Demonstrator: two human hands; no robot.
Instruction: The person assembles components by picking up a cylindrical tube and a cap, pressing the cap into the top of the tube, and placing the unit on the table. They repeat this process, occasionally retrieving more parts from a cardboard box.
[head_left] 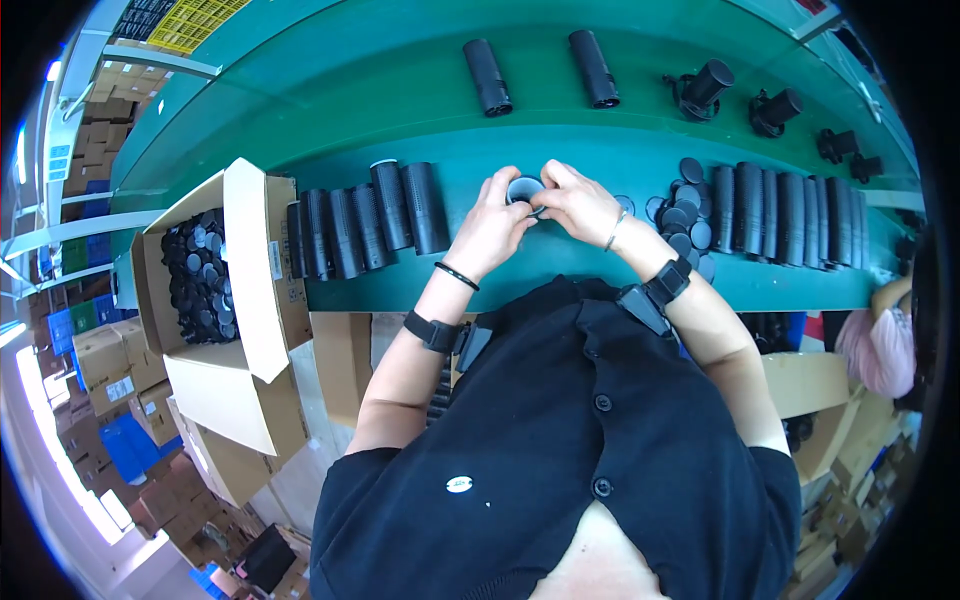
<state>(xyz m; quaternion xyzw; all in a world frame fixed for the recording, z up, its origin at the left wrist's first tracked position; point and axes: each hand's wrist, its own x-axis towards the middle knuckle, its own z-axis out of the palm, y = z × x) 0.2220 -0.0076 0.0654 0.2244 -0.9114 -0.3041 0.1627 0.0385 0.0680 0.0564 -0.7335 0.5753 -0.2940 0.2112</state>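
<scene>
Between my two hands is a black tube (519,187), its round open end turned up toward me, with a grey inside. My left hand (490,228) is closed round its left side. The fingers of my right hand (582,205) are closed at the right of its rim, thumb and fingertips against the edge. Whether a small part is pinched there too, I cannot make out. To the right of my right hand lies a loose heap of dark round discs (682,212). Left of my left hand, several black ribbed tubes (345,232) lie side by side.
An open cardboard box (262,290) full of dark discs stands at the left. More black tubes (790,215) line the green table (590,290) at right. Two tubes (487,78) and several black stand-like parts (703,88) occupy the back. Another person's arm (885,345) shows far right.
</scene>
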